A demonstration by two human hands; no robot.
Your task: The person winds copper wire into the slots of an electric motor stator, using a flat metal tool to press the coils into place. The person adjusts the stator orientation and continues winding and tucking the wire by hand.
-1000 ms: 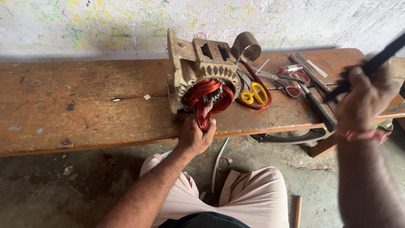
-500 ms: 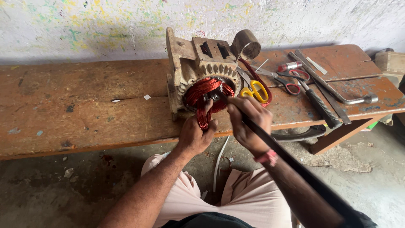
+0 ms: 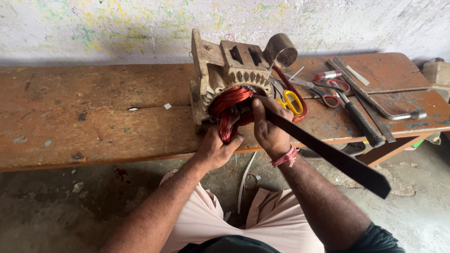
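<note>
Head view: the right hand [image 3: 269,129], raised far to the right a second ago, has come down to the motor [image 3: 229,77] on the bench [image 3: 93,107] and grips a dark flat bar [image 3: 328,152], its tip pressed into the red copper coil [image 3: 229,105]. The left hand [image 3: 215,147] pinches coil strands at the motor's front. Scissors [image 3: 293,100] lie right of the motor. Judged: the work on the winding is in hand.

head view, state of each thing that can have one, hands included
motor housing: on its side on the bench, open end toward the person
red coil wire: bulging out of the housing
left hand: gripping the coil
right hand: holding a dark flat bar
yellow scissors: lying shut
</note>
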